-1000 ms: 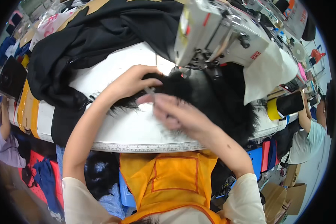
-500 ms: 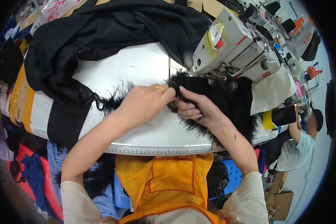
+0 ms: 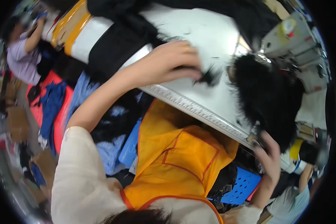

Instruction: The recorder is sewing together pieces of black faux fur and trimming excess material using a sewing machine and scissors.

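A black tuft (image 3: 211, 76) is pinched between the curled fingers and thumb of the left hand (image 3: 171, 61), just above the worktop (image 3: 212, 33), inside its front edge; its near end is hidden by the fingers and its hairs are blurred. The black fur (image 3: 268, 93) is spread over the right part of the worktop, out to the front edge; its folds are lost in the darkness of the pile. At the fur's front side, by that edge, the right hand (image 3: 269, 153) is seen with its fingers bent; whether anything is gripped there cannot be told, as the fingertips are blurred against black. The front edge is lined by a ruler (image 3: 198, 106). Beyond the fur, toward the back right corner, the sewing machine (image 3: 283, 41) is blurred, and its needle area cannot be made out. Toward the left end, the front edge is covered by black cloth (image 3: 117, 44), cut off at the top of the view. Below, an orange apron (image 3: 190, 156) is worn.
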A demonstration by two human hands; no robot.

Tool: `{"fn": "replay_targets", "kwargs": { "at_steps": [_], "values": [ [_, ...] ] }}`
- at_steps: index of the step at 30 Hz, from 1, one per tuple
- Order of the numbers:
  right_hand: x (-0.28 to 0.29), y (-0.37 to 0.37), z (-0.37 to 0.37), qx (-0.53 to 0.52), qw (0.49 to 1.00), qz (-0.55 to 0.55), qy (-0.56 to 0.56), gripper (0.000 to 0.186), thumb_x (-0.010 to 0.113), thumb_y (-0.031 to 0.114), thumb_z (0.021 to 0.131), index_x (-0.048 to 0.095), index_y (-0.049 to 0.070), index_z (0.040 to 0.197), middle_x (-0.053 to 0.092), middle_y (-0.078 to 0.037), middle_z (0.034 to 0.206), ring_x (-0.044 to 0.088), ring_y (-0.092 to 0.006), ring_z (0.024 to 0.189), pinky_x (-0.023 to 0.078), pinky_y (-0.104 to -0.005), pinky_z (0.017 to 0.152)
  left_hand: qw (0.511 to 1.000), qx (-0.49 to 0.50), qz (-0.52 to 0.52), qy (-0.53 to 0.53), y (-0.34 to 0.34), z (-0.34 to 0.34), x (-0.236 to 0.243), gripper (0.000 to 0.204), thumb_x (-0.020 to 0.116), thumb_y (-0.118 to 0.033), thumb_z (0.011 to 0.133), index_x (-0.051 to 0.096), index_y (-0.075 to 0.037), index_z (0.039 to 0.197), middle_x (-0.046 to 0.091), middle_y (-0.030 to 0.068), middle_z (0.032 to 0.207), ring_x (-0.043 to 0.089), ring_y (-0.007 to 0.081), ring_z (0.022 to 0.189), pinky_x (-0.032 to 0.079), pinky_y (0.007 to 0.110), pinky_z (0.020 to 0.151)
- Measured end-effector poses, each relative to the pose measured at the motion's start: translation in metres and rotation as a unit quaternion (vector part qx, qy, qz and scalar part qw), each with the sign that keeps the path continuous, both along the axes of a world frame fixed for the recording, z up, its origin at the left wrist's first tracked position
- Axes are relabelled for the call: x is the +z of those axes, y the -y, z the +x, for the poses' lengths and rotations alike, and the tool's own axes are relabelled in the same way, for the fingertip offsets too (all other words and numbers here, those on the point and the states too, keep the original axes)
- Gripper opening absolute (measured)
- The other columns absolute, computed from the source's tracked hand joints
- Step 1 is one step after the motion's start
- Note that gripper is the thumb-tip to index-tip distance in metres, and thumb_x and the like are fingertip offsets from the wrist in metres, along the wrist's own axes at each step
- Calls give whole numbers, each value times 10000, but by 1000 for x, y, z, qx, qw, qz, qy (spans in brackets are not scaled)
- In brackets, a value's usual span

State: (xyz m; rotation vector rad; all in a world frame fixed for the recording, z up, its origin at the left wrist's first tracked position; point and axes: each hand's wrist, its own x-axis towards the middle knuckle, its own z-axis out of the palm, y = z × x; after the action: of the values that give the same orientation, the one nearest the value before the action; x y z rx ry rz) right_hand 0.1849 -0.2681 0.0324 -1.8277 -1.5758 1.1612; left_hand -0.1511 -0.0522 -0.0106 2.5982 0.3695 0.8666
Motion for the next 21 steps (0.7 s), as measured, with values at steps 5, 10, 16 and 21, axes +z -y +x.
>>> {"fn": "replay_targets", "kwargs": {
  "at_steps": [5, 10, 16, 21],
  "values": [
    [-10, 78, 151, -285, 931, 177, 144, 290, 463, 117, 907, 527, -33, 1147, 558, -109, 1129, 556, -159, 897, 452, -239, 753, 897, 166, -290, -289, 74, -176, 3, 157, 615, -169, 792, 603, -22, 846, 606, 122, 842, 573, 295, 841, 453, 359, 728],
    [-56, 71, 201, -121, 728, 111, 665, 308, 475, 11, 821, 538, -49, 1116, 497, -198, 1218, 458, -358, 1119, 354, -382, 957, 785, 527, -193, -262, 87, -233, -7, 167, 509, -108, 856, 528, 4, 979, 578, 168, 880, 568, 313, 848, 446, 329, 759],
    [-2, 20, 41, -117, 827, 326, 442, 330, 472, -68, 734, 625, 12, 1015, 588, -146, 1071, 518, -302, 1057, 373, -394, 930, 961, 274, -33, 12, 53, -72, 28, 437, 571, 69, 569, 602, -29, 995, 589, 104, 929, 587, 224, 862, 454, 287, 788],
    [-6, -102, -61, 217, 861, 236, 395, 518, 608, 280, 778, 481, 55, 1227, 457, -140, 1259, 376, -337, 1211, 262, -443, 1032, 989, -46, 122, -69, -11, 106, 42, 417, 576, -88, 704, 557, -93, 1120, 594, 67, 1034, 592, 232, 910, 502, 322, 664]
  ]
}}
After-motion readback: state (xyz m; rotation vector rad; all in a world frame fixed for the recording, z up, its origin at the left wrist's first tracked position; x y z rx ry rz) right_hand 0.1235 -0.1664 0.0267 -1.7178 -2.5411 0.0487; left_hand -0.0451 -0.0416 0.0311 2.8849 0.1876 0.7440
